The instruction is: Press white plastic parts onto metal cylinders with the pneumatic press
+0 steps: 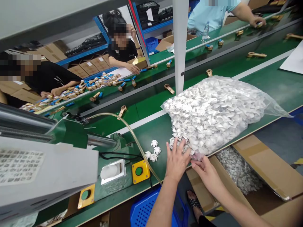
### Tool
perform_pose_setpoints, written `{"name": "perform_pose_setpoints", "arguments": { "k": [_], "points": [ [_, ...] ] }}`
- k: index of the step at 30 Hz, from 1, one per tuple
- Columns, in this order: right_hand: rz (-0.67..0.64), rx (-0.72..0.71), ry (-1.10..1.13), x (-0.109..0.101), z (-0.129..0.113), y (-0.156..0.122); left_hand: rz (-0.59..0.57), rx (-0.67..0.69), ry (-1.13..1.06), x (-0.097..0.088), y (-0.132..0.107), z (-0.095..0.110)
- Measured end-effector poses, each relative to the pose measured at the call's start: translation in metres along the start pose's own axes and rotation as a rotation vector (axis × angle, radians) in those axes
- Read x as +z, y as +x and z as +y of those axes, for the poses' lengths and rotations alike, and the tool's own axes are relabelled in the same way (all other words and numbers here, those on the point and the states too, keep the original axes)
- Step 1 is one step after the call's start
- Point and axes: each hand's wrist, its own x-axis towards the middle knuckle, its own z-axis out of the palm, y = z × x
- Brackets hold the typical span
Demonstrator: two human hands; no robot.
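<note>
A large clear plastic bag packed with small white plastic parts lies on the green conveyor belt. My left hand rests with fingers spread against the white parts spilling from the bag's near end. My right hand pinches the gathered plastic at that end, close to my left hand. Several loose white parts lie on the belt just left of my hands. Brass valve bodies sit spaced along the belt beyond the bag.
A grey press machine with a yellow button box stands at left, a clear tube curving past it. An open cardboard box of white parts sits below right, a blue crate below. Co-workers handle valves along the belts; a white post rises beyond the bag.
</note>
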Motion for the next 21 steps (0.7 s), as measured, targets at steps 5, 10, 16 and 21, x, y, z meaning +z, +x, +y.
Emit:
{"name": "perform_pose_setpoints", "arguments": {
  "k": [5,10,16,21],
  "points": [
    [0.046,0.011,0.005,0.016,0.005,0.011,0.045,-0.161,0.046,0.000,-0.011,-0.029],
    [0.010,0.017,0.040,0.048,0.005,0.021,0.139,-0.391,0.023,0.008,-0.010,-0.044],
    [-0.118,0.024,0.078,0.056,-0.002,0.018,0.176,-0.450,-0.115,-0.008,-0.009,-0.037],
    [-0.260,0.067,0.102,0.030,0.009,-0.015,0.194,-0.533,-0.258,-0.021,-0.060,0.012]
  ]
}}
